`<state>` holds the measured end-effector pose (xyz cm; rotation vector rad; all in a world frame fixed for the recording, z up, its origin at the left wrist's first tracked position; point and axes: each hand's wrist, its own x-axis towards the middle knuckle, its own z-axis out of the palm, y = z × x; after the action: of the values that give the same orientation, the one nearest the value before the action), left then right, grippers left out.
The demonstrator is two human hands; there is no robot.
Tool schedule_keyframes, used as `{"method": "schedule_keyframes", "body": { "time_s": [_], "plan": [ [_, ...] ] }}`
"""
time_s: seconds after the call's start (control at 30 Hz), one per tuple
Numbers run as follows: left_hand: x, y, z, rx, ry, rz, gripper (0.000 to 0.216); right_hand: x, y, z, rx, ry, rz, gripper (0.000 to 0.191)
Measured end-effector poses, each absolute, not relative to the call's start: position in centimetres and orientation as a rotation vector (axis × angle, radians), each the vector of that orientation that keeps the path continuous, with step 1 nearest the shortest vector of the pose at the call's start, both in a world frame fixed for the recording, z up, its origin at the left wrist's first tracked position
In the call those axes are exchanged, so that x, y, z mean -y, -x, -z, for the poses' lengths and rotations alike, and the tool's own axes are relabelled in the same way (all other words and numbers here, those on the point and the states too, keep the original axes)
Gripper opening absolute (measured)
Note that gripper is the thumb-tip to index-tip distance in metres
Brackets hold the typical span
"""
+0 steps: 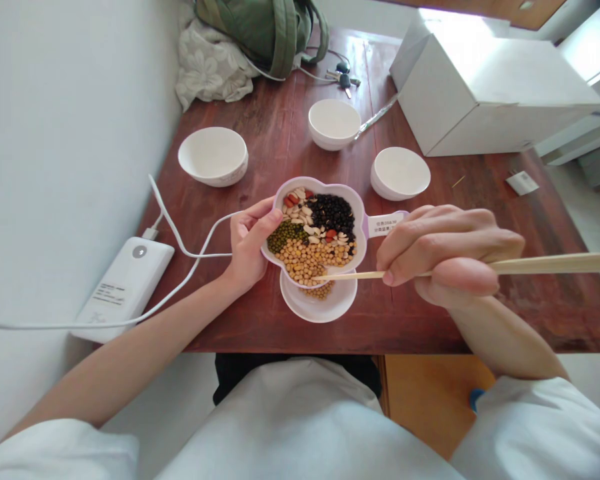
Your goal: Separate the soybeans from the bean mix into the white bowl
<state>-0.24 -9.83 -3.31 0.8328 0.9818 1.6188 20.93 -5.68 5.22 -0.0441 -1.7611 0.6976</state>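
My left hand (pixel 250 243) grips the rim of a lilac-edged white divided dish (pixel 320 187), which holds soybeans (pixel 305 261), mung beans (pixel 287 235), black beans (pixel 334 215), and mixed red and white beans. My right hand (pixel 440 253) holds a pair of wooden chopsticks (pixel 540 266), their tips reaching over the soybeans. The dish overlaps a small white saucer (pixel 320 307) with a little heap of soybeans (pixel 319 290) in it. The dish's flat handle (pixel 385 223) points toward my right hand.
Several white bowls (pixel 213 157) (pixel 334 123) (pixel 400 173) stand on the reddish wooden table (pixel 405 323). A white power bank (pixel 123 287) with a cable lies at the left. Keys (pixel 344 80), a green bag (pixel 265 27) and a white box (pixel 490 100) are farther back.
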Motion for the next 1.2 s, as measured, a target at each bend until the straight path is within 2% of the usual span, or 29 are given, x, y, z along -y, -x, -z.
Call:
{"method": "schedule_keyframes", "body": {
  "time_s": [0.53, 0.9, 1.2],
  "plan": [
    [9.9, 0.4, 3.6, -0.972, -0.846, -1.63, 0.031, 5.7, -21.1, -5.1, 1.759, 0.143, -0.705, 0.06],
    [10.0, 0.4, 3.2, -0.955, -0.84, -1.597, 0.027, 5.9, -22.6, -4.8, 1.753, 0.283, -0.867, 0.065],
    [10.0, 0.6, 3.4, -0.961, -0.838, -1.583, 0.029, 4.6, -21.2, -4.8, 1.656, 0.152, -0.703, 0.059]
  ]
}}
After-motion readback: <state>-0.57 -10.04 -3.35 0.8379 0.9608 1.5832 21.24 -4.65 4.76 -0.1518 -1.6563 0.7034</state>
